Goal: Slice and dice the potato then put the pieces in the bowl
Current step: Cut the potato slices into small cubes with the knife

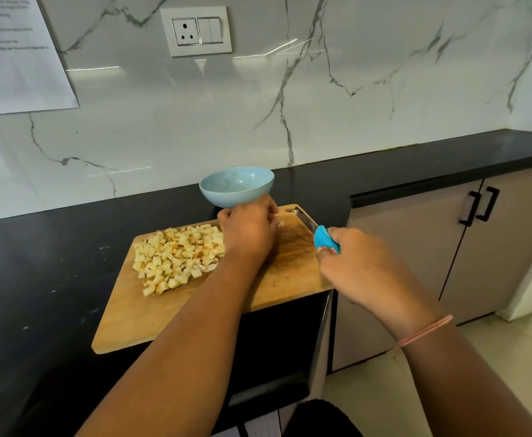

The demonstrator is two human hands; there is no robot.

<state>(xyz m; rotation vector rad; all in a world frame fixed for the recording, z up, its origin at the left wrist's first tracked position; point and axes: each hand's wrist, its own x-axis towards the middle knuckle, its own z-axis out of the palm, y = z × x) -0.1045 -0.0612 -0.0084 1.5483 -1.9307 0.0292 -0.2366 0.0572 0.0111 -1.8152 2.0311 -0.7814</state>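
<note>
White marble wall point(353, 89) with a socket plate point(197, 29) and a taped paper sheet point(15, 58) backs a black desk point(53, 247), with grey cabinet doors point(495, 241) beyond its right end. By the desk's right edge lies a wooden cutting board point(163, 313). The diced potato point(176, 257) is heaped on the board's far left part, touching the left hand point(249, 231), which curls knuckles-up at the far edge; I cannot tell whether it grips anything. The right hand point(362, 269) clasps a blue-handled knife point(324, 238) over the board's right side, and a pale blue bowl point(236, 184) stands just behind the board.
</note>
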